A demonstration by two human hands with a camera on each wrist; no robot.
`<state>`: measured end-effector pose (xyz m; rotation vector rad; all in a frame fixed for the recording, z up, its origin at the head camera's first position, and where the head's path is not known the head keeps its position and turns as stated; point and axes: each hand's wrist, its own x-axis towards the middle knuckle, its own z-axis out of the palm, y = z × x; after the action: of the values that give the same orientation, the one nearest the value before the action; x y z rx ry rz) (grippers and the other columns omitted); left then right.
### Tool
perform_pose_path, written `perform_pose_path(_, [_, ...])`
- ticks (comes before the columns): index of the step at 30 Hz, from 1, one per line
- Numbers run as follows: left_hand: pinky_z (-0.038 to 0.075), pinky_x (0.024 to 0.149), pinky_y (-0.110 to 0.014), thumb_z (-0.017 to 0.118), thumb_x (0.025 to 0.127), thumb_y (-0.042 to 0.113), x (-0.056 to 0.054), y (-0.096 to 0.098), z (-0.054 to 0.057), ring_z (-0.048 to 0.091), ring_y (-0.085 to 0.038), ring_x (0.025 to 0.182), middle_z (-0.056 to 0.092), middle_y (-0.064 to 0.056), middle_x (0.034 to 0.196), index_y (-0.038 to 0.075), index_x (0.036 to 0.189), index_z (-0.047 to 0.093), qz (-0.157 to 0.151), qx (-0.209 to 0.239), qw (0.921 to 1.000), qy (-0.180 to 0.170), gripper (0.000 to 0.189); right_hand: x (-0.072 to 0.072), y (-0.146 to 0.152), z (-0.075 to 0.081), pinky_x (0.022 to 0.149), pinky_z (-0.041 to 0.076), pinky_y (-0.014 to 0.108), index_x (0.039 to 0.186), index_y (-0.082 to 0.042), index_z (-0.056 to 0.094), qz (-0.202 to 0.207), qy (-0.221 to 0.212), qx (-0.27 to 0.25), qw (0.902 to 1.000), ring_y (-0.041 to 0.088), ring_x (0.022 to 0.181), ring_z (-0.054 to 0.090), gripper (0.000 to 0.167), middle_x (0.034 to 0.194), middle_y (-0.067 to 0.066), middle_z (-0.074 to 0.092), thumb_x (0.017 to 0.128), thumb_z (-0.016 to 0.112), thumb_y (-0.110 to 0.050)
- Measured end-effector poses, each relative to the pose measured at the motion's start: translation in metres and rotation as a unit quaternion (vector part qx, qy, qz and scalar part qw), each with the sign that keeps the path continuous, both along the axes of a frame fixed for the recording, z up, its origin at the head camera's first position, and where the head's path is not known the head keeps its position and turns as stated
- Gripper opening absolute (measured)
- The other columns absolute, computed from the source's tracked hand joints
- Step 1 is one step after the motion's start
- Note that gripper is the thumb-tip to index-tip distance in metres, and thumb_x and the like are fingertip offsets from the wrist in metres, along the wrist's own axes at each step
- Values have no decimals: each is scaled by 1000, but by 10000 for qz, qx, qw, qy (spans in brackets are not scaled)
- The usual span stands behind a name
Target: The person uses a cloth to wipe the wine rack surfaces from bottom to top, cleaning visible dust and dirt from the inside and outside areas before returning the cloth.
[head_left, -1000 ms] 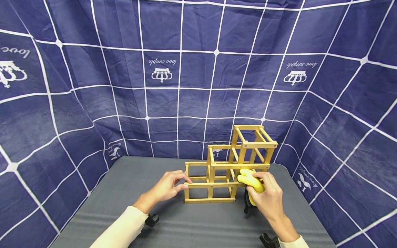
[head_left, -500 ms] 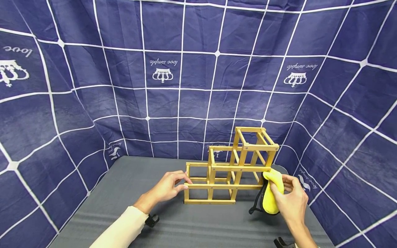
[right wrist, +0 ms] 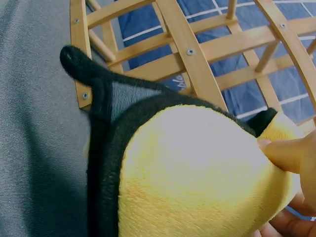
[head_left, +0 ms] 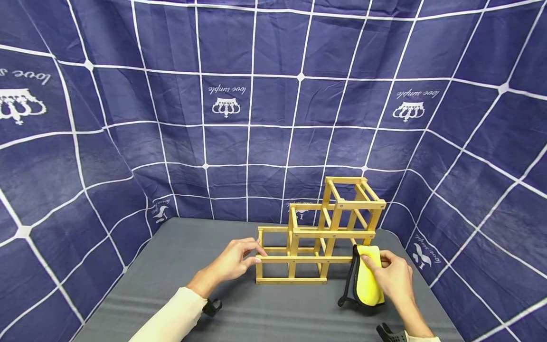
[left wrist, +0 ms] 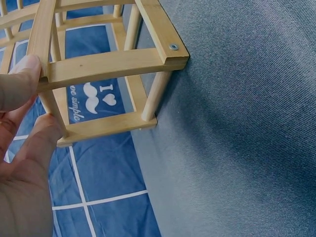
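Observation:
A stepped wooden rack (head_left: 292,260) of light slats and round dowels stands on the grey surface, lowest at the left and tallest at the right. My left hand (head_left: 232,259) pinches its lower left corner; in the left wrist view the thumb and a finger lie on either side of a wooden bar (left wrist: 108,66). At the rack's right end my right hand (head_left: 395,276) grips a folded yellow cleaning cloth (head_left: 368,278) with black edging. The cloth (right wrist: 197,168) overlaps the rack's front slats in the right wrist view, its black hanging loop (right wrist: 74,61) sticking out. The cloth hides the rack's lower right corner.
A grey fabric-covered surface (head_left: 192,285) lies under everything. Dark blue cloth with white grid lines (head_left: 273,104) hangs behind and along both sides, close behind the rack. Black straps (head_left: 210,306) sit on both wrists.
My right hand has moved the cloth from the rack's front bars to its right end, then slightly down and left; the bunched cloth now hangs flatter. My left hand stays at the corner.

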<state>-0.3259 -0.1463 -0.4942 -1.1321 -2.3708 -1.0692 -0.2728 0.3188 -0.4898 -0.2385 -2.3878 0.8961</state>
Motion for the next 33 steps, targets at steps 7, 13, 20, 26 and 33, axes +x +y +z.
perform_pose_path(7, [43, 73, -18, 90, 97, 2, -1, 0, -2, 49, 1, 84, 80, -1, 104, 18, 111, 87, 170, -117, 9998, 64, 21, -6, -4, 13, 65, 44, 16, 114, -5, 89, -151, 722, -149, 9972, -8, 70, 63, 38, 91, 16, 89, 88, 105, -28])
perform_pose_path(13, [43, 73, -19, 91, 97, 2, 2, 2, -3, 46, 2, 81, 77, 2, 99, 19, 109, 87, 401, -124, 9991, -60, 22, -5, -10, 19, 69, 40, 10, 120, -4, 87, -243, 982, -282, 9945, -22, 75, 55, 42, 100, 20, 89, 89, 104, -26])
perform_pose_path(20, [43, 73, -18, 93, 96, 3, 3, 5, -5, 44, 3, 79, 74, 5, 95, 20, 108, 87, 544, -81, 9984, -110, 21, 10, -17, 8, 77, 41, -2, 122, 5, 81, -473, 1882, -560, 9794, -33, 83, 49, 41, 105, 28, 84, 90, 100, -14])
perform_pose_path(26, [43, 73, -17, 95, 95, 4, 3, 6, -9, 46, 4, 79, 76, 6, 97, 20, 107, 88, 560, 35, 9984, 6, 21, 11, -32, 8, 89, 45, -3, 122, 10, 79, -297, 2960, -646, 9525, -26, 94, 56, 39, 108, 27, 79, 89, 98, -1])
perform_pose_path(33, [44, 73, -18, 97, 93, 6, 3, 6, -11, 46, 4, 80, 77, 3, 98, 19, 107, 88, 454, 142, 9988, 71, 21, -4, -62, 16, 87, 47, -1, 114, 6, 82, 190, 3220, -363, 9459, -20, 93, 57, 35, 101, 20, 79, 86, 101, -3])
